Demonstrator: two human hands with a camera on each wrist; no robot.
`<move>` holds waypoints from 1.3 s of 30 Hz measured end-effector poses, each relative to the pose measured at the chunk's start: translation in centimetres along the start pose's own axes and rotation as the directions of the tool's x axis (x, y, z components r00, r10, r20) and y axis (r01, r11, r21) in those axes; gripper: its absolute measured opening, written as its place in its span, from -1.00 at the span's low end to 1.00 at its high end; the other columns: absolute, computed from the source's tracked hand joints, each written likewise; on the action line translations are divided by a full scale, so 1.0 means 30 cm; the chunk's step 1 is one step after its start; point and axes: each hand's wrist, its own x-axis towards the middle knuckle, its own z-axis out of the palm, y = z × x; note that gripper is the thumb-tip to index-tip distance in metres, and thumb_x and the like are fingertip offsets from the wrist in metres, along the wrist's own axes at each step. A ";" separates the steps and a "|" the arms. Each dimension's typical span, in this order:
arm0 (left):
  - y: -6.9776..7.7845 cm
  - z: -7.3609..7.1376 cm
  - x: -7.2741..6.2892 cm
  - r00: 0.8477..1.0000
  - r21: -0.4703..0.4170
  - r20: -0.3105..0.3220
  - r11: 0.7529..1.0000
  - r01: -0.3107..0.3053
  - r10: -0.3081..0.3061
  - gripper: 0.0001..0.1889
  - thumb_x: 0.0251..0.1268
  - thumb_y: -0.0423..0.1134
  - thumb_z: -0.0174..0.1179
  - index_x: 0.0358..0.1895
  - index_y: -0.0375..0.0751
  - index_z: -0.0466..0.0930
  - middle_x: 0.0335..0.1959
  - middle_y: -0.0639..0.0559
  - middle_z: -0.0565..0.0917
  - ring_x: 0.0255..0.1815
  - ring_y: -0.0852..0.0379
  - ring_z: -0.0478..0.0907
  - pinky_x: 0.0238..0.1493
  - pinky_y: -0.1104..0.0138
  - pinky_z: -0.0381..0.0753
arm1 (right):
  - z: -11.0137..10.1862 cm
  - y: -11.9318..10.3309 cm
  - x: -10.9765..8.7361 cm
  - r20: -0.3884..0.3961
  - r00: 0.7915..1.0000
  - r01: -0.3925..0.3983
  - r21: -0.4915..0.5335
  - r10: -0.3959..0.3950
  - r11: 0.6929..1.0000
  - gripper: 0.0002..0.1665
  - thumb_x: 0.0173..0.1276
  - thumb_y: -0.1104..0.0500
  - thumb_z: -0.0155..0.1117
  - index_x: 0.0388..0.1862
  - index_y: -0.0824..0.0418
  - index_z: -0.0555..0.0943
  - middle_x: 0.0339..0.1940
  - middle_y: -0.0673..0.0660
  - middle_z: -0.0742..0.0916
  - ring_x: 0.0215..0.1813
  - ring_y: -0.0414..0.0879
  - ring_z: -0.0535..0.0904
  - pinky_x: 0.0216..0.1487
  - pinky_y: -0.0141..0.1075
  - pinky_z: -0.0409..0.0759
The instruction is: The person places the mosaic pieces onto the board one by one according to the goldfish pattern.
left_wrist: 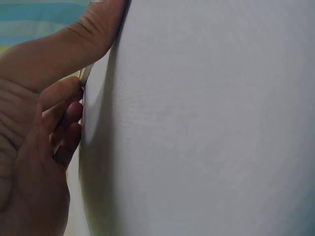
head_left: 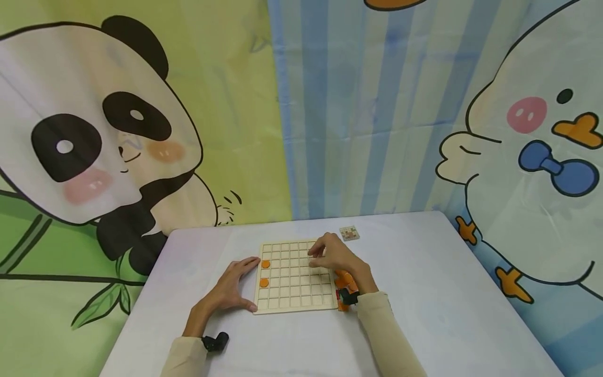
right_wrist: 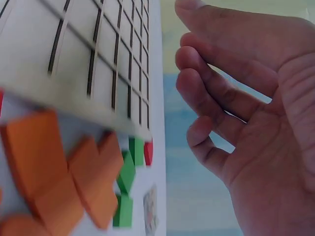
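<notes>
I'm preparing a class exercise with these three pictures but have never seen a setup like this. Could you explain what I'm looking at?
There is no robot here: just a person's two bare hands. The wide picture comes from a camera worn on the head; the other two come from a camera on each wrist.

On the white table lies a pale grid board with two orange discs near its left edge. Along its right side are orange pieces, with green pieces and a bit of red. Beyond it lies a small patterned square.

The left hand touches the board's left edge, thumb and fingers spread. The right hand is over the board's right part, fingers loosely bent; no piece shows in its grasp.
</notes>
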 end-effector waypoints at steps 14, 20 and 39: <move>0.008 0.004 -0.005 0.999 -0.027 0.017 0.999 0.028 -0.028 0.53 -0.59 0.22 0.88 0.72 -0.12 0.30 0.72 -0.10 0.37 0.54 -0.19 0.37 0.55 -0.27 0.44 | -0.132 0.088 -0.214 -0.005 0.988 -0.153 -0.066 0.153 0.986 -0.73 0.14 0.35 0.73 -0.15 0.28 0.89 -0.26 0.11 0.90 -0.33 -0.15 0.67 -0.09 -0.22 0.80; 0.015 0.007 -0.009 0.999 -0.029 0.018 0.999 0.028 -0.027 0.52 -0.57 0.22 0.88 0.71 -0.14 0.31 0.71 -0.10 0.39 0.52 -0.18 0.38 0.54 -0.27 0.45 | -0.152 0.107 -0.283 0.008 0.971 -0.240 -0.050 0.241 0.970 -0.72 0.07 0.35 0.77 -0.22 0.27 0.89 -0.36 0.08 0.85 -0.36 -0.13 0.60 -0.32 -0.40 0.64; 0.017 0.005 -0.003 1.000 -0.014 -0.002 1.000 0.018 -0.018 0.52 -0.59 0.20 0.89 0.71 -0.15 0.32 0.70 -0.12 0.40 0.52 -0.21 0.39 0.53 -0.29 0.46 | -0.094 0.119 -0.364 -0.067 0.946 -0.323 -0.094 0.317 0.942 -0.79 0.09 0.30 0.78 -0.33 0.17 0.86 -0.47 -0.01 0.73 -0.38 -0.11 0.57 -0.35 -0.37 0.62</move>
